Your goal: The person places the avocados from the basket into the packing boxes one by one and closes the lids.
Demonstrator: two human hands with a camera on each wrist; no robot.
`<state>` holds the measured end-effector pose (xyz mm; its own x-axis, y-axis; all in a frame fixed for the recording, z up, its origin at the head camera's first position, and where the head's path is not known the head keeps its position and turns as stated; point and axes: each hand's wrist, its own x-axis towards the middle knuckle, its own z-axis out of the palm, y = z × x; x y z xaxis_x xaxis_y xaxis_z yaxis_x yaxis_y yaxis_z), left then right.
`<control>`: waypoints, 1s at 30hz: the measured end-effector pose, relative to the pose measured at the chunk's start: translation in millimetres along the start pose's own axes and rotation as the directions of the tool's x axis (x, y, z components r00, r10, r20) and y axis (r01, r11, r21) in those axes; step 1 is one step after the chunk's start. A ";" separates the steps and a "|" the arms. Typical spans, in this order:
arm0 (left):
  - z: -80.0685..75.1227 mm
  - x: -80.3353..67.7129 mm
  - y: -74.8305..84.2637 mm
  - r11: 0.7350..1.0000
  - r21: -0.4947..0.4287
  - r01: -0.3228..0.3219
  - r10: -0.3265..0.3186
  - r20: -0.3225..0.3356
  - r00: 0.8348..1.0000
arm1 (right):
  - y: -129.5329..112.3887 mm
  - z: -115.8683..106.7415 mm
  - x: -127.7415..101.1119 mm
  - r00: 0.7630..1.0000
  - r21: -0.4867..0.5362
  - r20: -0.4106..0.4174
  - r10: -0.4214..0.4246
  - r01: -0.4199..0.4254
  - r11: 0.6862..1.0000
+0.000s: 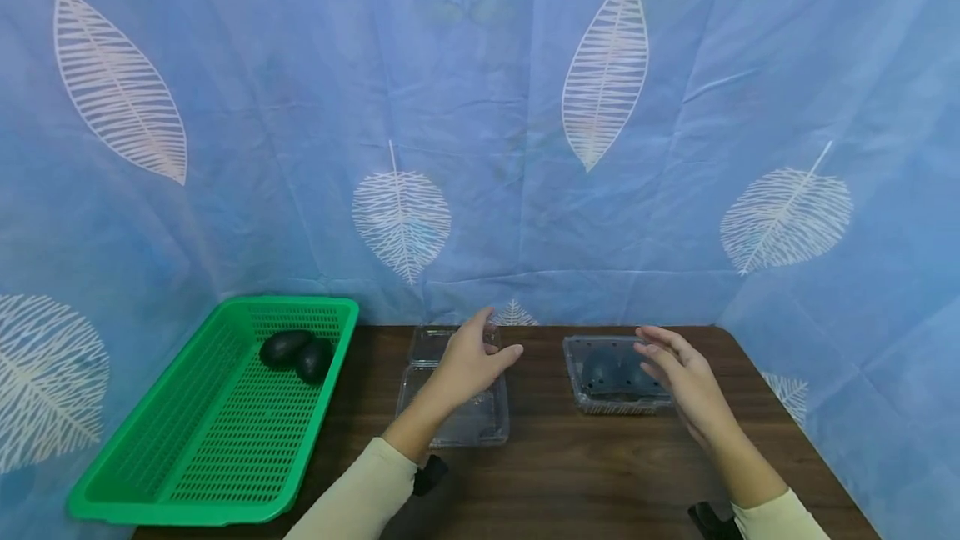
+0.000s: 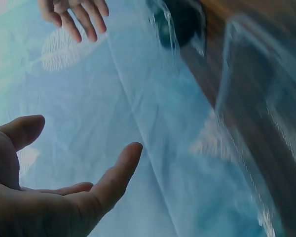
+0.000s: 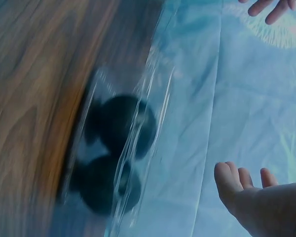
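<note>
From the head view, your left hand [image 1: 467,361] hovers with fingers spread and relaxed over the open clamshell [image 1: 457,407], which lies empty on the table [image 1: 600,473]; whether the hand touches the plastic, you cannot tell; your right hand [image 1: 681,373] hangs just right of the closed box [image 1: 611,375], fingers straight and apart, gripping nothing; two dark avocados show through that box's lid; to the left, a green basket [image 1: 187,440] holds two more avocados [image 1: 296,354] at its far end; a blue leaf-print cloth [image 1: 480,107] hangs behind.

From your left wrist, the left hand [image 2: 49,197] is open, thumb and fingers apart, holding nothing; the right hand [image 2: 76,17] shows at the top, fingers loose; the closed box [image 2: 180,22] sits blurred at the table's edge.

From your right wrist, the right hand [image 3: 266,197] is open, fingers side by side and empty; the closed box [image 3: 116,158] lies near, its two dark fruits blurred inside.
</note>
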<state>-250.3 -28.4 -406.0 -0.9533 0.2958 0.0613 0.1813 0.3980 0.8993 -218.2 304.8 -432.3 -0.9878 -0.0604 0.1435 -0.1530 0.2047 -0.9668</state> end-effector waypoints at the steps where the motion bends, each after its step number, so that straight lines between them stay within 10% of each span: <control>1: -6.1 -2.0 -2.1 1.000 0.010 0.002 -0.002 -0.012 1.000 | -0.9 4.5 0.7 1.000 0.015 0.020 0.000 -0.001 1.000; 19: -95.6 -41.0 -22.9 0.978 0.202 0.054 -0.014 -0.192 0.981 | -1.5 77.7 9.2 0.930 0.112 0.329 0.162 -0.209 0.972; 30: -151.1 -55.3 -33.8 0.916 0.367 0.160 -0.061 -0.268 0.961 | 0.7 107.6 9.7 0.906 0.152 0.386 0.174 -0.248 0.957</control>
<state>-240.2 -189.4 -374.3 -0.9923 0.0273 0.1205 0.1021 0.7305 0.6752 -224.8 199.3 -454.4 -0.9102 -0.3965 -0.1199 0.1035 0.0627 -0.9927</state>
